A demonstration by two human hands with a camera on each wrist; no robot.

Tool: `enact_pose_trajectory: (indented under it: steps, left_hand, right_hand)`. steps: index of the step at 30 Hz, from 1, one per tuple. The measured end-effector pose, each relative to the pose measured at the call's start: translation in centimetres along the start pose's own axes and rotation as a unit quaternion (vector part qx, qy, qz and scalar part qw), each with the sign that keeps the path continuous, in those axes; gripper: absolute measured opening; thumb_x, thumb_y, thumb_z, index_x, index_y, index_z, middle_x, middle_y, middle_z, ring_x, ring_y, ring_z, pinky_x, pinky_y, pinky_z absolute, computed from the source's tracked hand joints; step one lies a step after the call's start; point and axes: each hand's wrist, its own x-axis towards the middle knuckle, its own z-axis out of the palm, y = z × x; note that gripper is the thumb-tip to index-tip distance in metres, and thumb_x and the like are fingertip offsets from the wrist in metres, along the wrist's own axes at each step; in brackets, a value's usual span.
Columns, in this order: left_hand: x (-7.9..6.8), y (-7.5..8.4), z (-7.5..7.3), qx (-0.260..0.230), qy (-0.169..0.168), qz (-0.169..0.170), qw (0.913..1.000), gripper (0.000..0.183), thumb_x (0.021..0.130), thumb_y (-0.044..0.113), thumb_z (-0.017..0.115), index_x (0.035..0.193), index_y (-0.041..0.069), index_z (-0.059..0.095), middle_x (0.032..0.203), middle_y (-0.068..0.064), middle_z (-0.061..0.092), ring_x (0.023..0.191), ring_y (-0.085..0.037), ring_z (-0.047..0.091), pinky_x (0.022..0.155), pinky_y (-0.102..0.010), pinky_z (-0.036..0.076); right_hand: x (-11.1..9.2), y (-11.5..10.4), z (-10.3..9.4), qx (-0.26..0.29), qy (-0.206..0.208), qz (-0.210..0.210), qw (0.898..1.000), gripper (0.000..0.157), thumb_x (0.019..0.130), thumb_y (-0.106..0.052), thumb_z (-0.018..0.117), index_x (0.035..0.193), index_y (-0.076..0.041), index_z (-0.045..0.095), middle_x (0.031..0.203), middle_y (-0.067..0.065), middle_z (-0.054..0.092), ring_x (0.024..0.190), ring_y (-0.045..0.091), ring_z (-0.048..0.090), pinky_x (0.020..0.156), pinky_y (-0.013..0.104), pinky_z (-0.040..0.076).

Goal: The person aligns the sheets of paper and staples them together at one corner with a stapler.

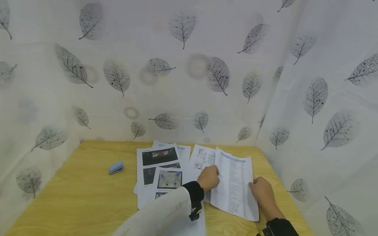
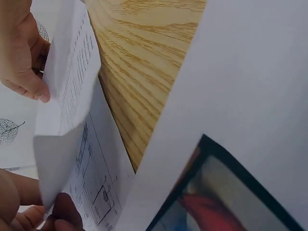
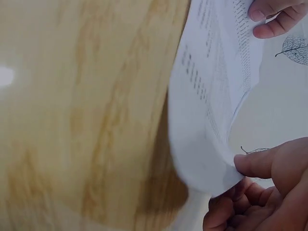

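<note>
A printed sheet of paper [image 1: 233,186] with columns of text is held up between both hands, tilted and bowed. My left hand [image 1: 208,178] pinches its left edge; the thumb and fingers show at the lower left of the left wrist view. On the opposite edge, my right hand [image 1: 262,191] grips the paper, thumb on one face and fingers behind, as the right wrist view shows [image 3: 269,187]. Under the raised sheet lies another paper [image 1: 200,159] bearing a line drawing, partly covered.
Left of the hands, overlapping sheets with dark printed pictures [image 1: 160,157] spread over the wooden table [image 1: 88,196]. A small blue stapler [image 1: 116,167] sits farther left. Leaf-patterned white curtains [image 1: 177,98] hang behind and along the sides of the table.
</note>
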Motion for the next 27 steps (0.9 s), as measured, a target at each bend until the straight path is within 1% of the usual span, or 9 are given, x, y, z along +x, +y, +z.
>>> enact_pose_trajectory:
  steps: [3,5,7,10,12,15,19,22,27]
  left_hand:
    - [-0.3,-0.5,-0.8,-0.010,0.008,0.023,0.9997,0.022,0.078,0.003,0.059,0.099,0.009,0.063,0.095,-0.003,0.064,0.081,-0.015,0.058,0.068,-0.030,0.048]
    - [-0.6,-1.0,-1.8,-0.009,0.020,0.047,0.9987,0.022,0.077,0.003,0.060,0.099,0.009,0.063,0.098,-0.004,0.065,0.084,-0.014,0.058,0.070,-0.028,0.048]
    - [-0.9,-1.6,-3.1,-0.009,0.030,0.065,0.9974,0.020,0.078,0.005,0.062,0.097,0.010,0.063,0.098,-0.003,0.065,0.084,-0.013,0.058,0.067,-0.026,0.048]
    - [-2.1,-2.6,-5.8,-0.022,0.033,0.073,0.9965,0.015,0.079,0.010,0.066,0.094,0.011,0.063,0.093,-0.002,0.063,0.080,-0.014,0.056,0.062,-0.026,0.046]
    - [-3.3,-3.3,-7.8,-0.031,0.031,0.069,0.9967,0.013,0.080,0.014,0.067,0.092,0.014,0.063,0.089,-0.001,0.060,0.078,-0.014,0.054,0.061,-0.027,0.044]
    - [-5.4,-4.6,-11.0,-0.039,0.032,0.054,0.9973,0.008,0.082,0.020,0.067,0.089,0.017,0.064,0.083,0.000,0.058,0.075,-0.015,0.053,0.060,-0.028,0.044]
    - [-8.6,-6.7,-14.0,-0.030,0.035,0.040,0.9981,0.004,0.086,0.024,0.065,0.087,0.020,0.064,0.080,0.001,0.058,0.072,-0.015,0.054,0.058,-0.029,0.045]
    - [-11.1,-8.8,-14.5,-0.006,0.035,0.026,0.9991,0.004,0.088,0.025,0.064,0.086,0.022,0.063,0.079,0.003,0.057,0.070,-0.013,0.053,0.056,-0.028,0.045]
    - [-14.6,-12.3,-13.4,0.041,0.027,0.002,0.9988,0.005,0.087,0.025,0.064,0.083,0.024,0.062,0.075,0.008,0.056,0.067,-0.010,0.052,0.055,-0.027,0.043]
  right_hand:
    - [-0.4,-0.2,-0.2,0.027,0.015,-0.018,0.999,0.030,0.096,-0.020,0.053,0.109,0.007,0.055,0.098,0.022,0.060,0.082,0.028,0.056,0.063,0.033,0.045]
    - [-0.7,-0.3,-0.6,0.043,0.014,-0.037,0.998,0.032,0.096,-0.021,0.051,0.112,0.007,0.055,0.102,0.023,0.060,0.086,0.029,0.058,0.064,0.034,0.046]
    - [-1.1,-0.7,-1.2,0.064,0.003,-0.053,0.997,0.036,0.097,-0.024,0.051,0.115,0.007,0.054,0.107,0.024,0.060,0.090,0.030,0.058,0.067,0.035,0.047]
    - [-2.1,-1.8,-2.1,0.103,-0.026,-0.061,0.992,0.043,0.096,-0.029,0.054,0.120,0.006,0.054,0.111,0.022,0.059,0.091,0.028,0.058,0.067,0.034,0.048]
    - [-3.0,-2.8,-2.5,0.131,-0.053,-0.067,0.988,0.043,0.096,-0.031,0.055,0.120,0.004,0.054,0.105,0.019,0.061,0.082,0.025,0.057,0.062,0.032,0.047]
    - [-4.5,-5.1,-2.6,0.170,-0.085,-0.095,0.977,0.037,0.095,-0.031,0.056,0.116,0.000,0.056,0.091,0.012,0.062,0.067,0.020,0.054,0.053,0.029,0.044]
    - [-6.9,-7.7,-1.8,0.187,-0.107,-0.134,0.967,0.027,0.094,-0.028,0.059,0.105,-0.003,0.059,0.079,0.006,0.059,0.059,0.018,0.051,0.049,0.027,0.039]
    - [-8.7,-9.1,-0.3,0.161,-0.111,-0.159,0.968,0.022,0.092,-0.027,0.062,0.095,-0.006,0.060,0.073,0.004,0.058,0.057,0.017,0.051,0.048,0.027,0.039]
    - [-11.1,-10.2,3.0,0.061,-0.087,-0.220,0.970,0.020,0.087,-0.030,0.067,0.079,-0.014,0.059,0.065,-0.002,0.054,0.056,0.013,0.048,0.049,0.026,0.037]
